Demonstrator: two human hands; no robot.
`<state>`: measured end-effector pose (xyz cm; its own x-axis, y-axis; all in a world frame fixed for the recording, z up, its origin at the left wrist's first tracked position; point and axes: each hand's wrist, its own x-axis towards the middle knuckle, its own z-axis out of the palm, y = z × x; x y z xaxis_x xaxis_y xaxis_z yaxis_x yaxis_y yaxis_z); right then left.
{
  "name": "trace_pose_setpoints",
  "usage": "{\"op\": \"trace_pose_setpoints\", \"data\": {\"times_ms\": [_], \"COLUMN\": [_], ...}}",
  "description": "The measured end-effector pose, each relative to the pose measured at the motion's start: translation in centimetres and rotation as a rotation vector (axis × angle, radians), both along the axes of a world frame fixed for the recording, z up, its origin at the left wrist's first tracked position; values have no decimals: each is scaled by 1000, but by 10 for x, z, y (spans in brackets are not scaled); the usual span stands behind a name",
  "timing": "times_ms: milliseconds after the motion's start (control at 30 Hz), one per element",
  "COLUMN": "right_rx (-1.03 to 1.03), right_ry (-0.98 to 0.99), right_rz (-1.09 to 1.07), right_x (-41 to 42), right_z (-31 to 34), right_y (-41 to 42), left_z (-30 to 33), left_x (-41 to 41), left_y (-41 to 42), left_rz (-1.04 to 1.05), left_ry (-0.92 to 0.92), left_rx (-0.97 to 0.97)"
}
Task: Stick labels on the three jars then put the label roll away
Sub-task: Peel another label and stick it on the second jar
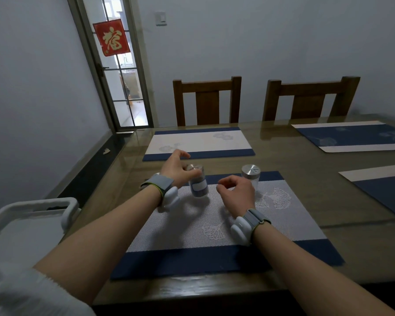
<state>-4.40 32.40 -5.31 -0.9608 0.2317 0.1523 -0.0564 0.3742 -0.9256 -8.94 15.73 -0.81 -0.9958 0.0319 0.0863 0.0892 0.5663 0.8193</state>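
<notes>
Wooden table (283, 185) carries the grey-and-blue placemat (192, 226) beneath both my hands. My left hand (176, 169) grips the lid end of a tilted dark-filled jar (198, 184) with a white label (199, 186). My right hand (236, 192) hovers beside it, fingers loosely curled, holding nothing; a steel-lidded jar (250, 175) stands just beyond it.

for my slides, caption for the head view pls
Left hand grips a labelled jar; right hand hovers beside it.
</notes>
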Motion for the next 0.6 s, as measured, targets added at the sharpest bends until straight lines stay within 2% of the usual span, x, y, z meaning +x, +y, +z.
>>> {"op": "trace_pose_setpoints", "data": {"times_ms": [167,600], "right_rx": [8,49], "right_ry": [-109,-182], "right_rz": [88,173], "right_x": [-7,-10], "right_z": [-11,-14], "right_y": [-2,-7], "left_z": [-3,-8], "left_x": [-3,-6], "left_y": [5,7], "left_rz": [-105,-134], "left_ry": [78,73], "left_rx": [-201,-267]}}
